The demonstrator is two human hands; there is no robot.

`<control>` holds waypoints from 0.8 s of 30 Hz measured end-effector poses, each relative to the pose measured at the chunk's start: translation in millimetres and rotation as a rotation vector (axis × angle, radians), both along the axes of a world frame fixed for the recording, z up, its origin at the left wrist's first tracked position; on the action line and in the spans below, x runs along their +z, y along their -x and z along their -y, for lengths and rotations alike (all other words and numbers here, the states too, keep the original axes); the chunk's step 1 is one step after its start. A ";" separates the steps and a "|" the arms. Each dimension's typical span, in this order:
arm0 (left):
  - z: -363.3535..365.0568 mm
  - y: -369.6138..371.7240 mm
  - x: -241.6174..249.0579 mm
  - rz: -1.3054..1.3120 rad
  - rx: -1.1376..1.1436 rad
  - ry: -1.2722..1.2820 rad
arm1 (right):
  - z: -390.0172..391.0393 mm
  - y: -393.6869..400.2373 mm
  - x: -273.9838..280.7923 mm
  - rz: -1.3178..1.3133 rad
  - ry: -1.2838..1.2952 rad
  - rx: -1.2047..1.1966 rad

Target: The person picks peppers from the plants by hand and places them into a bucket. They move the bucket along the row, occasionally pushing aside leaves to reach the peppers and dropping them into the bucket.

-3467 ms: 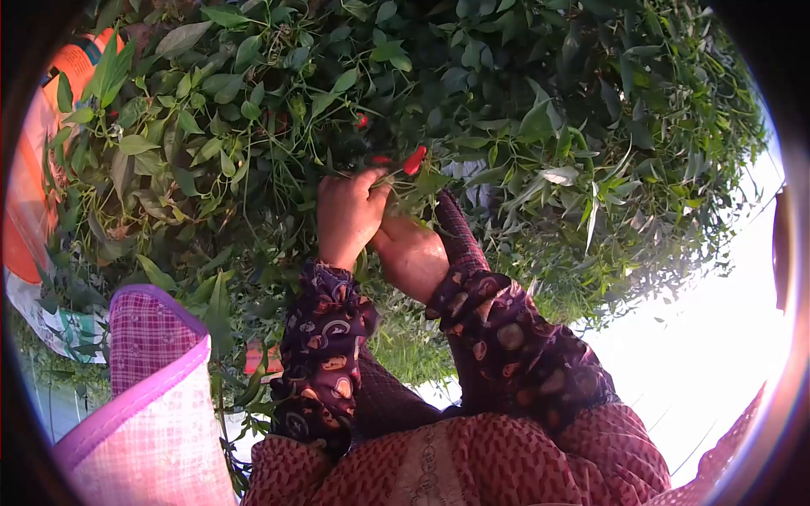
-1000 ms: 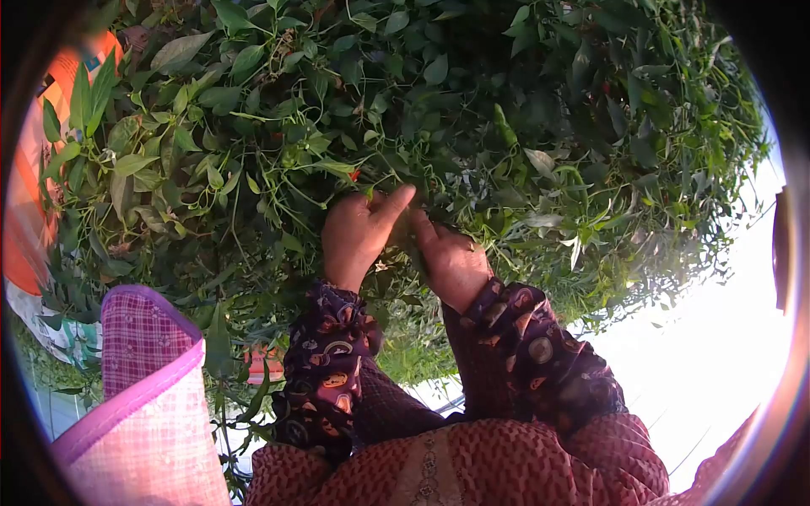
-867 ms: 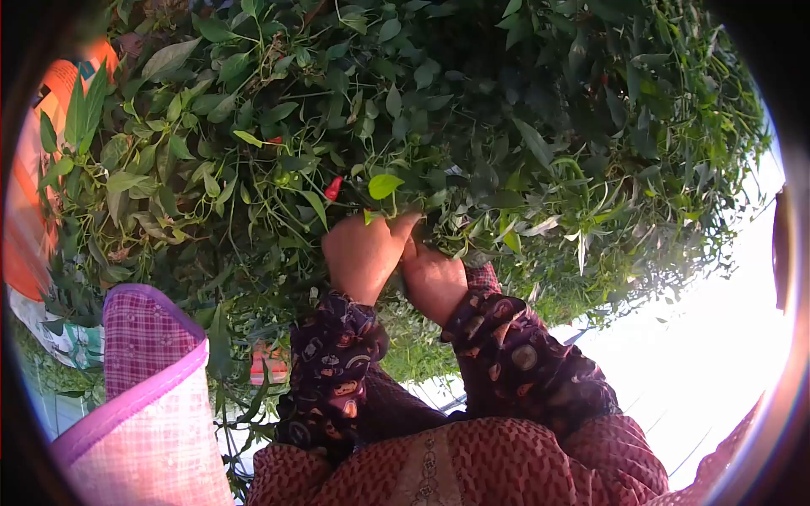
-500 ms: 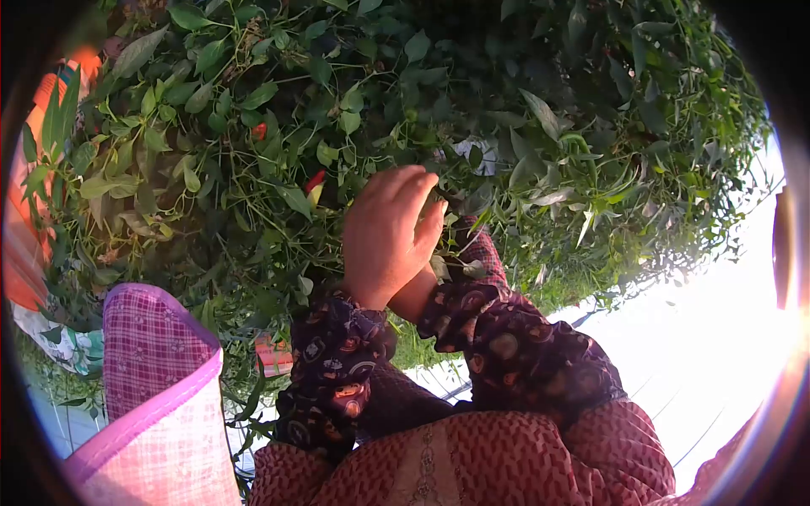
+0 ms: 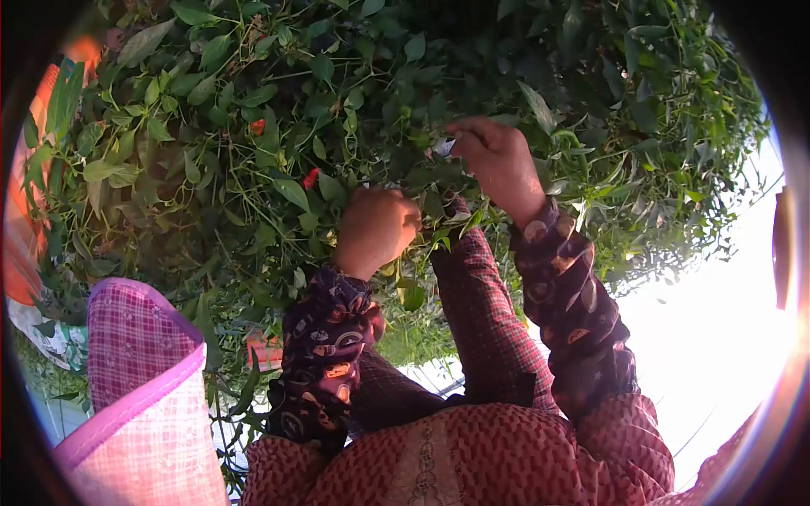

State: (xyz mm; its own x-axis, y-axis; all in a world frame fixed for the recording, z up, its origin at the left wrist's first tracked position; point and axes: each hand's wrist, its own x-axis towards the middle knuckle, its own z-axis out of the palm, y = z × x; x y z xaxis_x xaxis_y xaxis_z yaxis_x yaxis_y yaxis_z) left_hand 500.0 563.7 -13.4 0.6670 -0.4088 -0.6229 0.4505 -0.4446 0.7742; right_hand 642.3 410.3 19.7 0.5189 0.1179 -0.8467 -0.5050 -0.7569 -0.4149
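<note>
Leafy green pepper plants (image 5: 253,194) fill the area in front of me. My left hand (image 5: 377,229) is closed among the leaves, low and left of centre; its fingertips and anything in them are hidden. Farther right and higher, my right hand (image 5: 504,167) has its fingers curled into the foliage, beside a small white patch (image 5: 444,148). Whatever it grips is too small or covered to make out. A red pepper (image 5: 311,179) hangs just up and left of my left hand. Another red pepper (image 5: 256,126) shows farther up among the leaves.
At the left edge are an orange object (image 5: 21,228) and a white and green bag (image 5: 52,339). Pink checked cloth (image 5: 139,346) juts up at lower left. A reddish object (image 5: 265,352) lies under the plants. Bright glare covers the ground (image 5: 700,337) at right.
My hands were together, left over right; now they are apart. The right hand has moved up and right into the leaves, and the left has dropped slightly and curled.
</note>
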 end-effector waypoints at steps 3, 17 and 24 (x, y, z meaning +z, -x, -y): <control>-1.9 -3.5 3.3 -0.070 -0.001 0.004 | 68.5 21.9 -92.7 -0.207 0.196 0.497; 10.8 -3.5 7.2 0.003 -0.106 -0.092 | 42.0 -0.8 14.5 -0.485 -0.339 -0.696; 17.9 6.3 3.4 -0.101 -0.391 -0.245 | 50.3 -32.6 20.0 -0.667 -0.671 -1.089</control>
State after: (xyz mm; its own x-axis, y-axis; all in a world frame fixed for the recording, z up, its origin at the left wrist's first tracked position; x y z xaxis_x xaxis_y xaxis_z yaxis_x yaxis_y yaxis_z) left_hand 493.7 545.9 -10.1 0.4236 -0.4501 -0.7861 0.2806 -0.7599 0.5864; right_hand 674.9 360.0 39.6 0.1453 0.3943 -0.9074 -0.9319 0.3626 0.0083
